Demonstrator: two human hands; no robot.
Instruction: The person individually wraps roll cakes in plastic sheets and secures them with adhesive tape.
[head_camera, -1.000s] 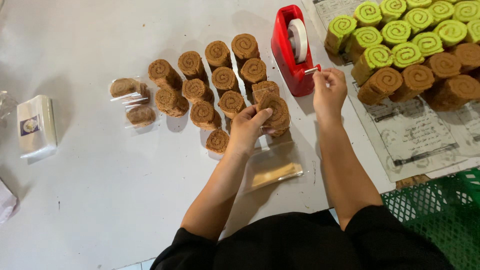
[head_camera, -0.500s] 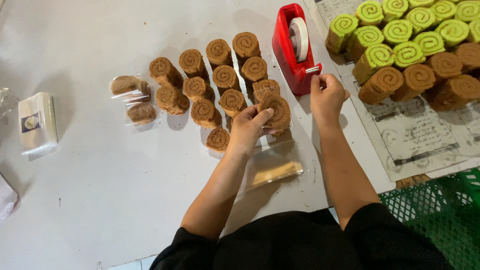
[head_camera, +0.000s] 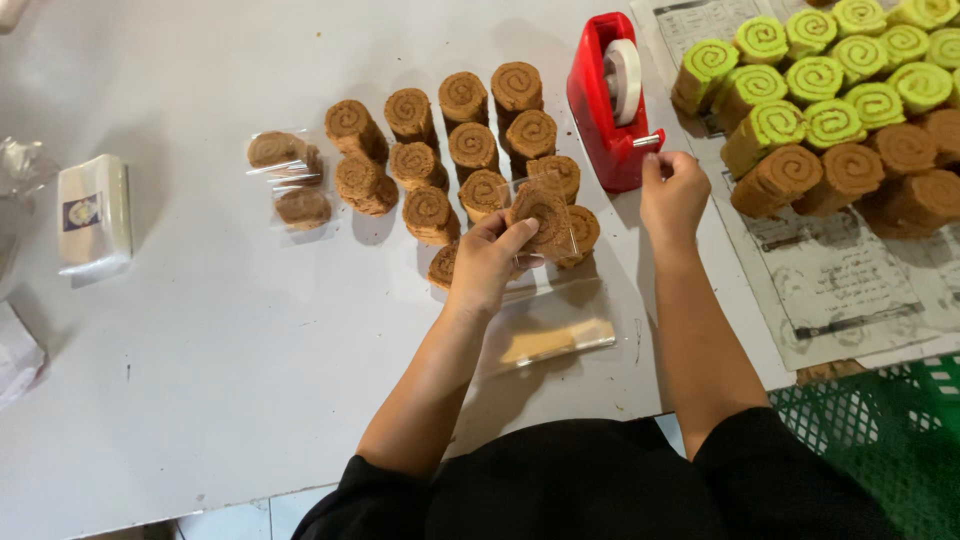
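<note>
**Wrapped roll in one hand, tape in the other**

We see the left hand (head_camera: 487, 262) near the middle of the table (head_camera: 220, 330), fingers closed around a brown roll slice (head_camera: 543, 215) in a clear wrapper, held just above the other slices. The right hand (head_camera: 672, 195) sits at about 3 o'clock from it, fingertips pinched together at the cutter end of the red tape dispenser (head_camera: 608, 105); we take the pinch to be on the tape end, though the strip itself is too thin to make out.

From 9 to 12 o'clock of the held slice, a cluster of bare brown slices (head_camera: 452, 150) stands on the table. Further out at 9 o'clock lie two wrapped slices (head_camera: 285, 180). At 6 o'clock, between the forearms, lies a stack of clear bags (head_camera: 545, 335).

At 2 o'clock, past the dispenser, green rolls (head_camera: 800, 70) and brown rolls (head_camera: 850, 175) rest on newspaper (head_camera: 830, 290). A green crate (head_camera: 890, 440) shows at 4 o'clock, and a white packet (head_camera: 92, 212) lies far out at 9 o'clock.
</note>
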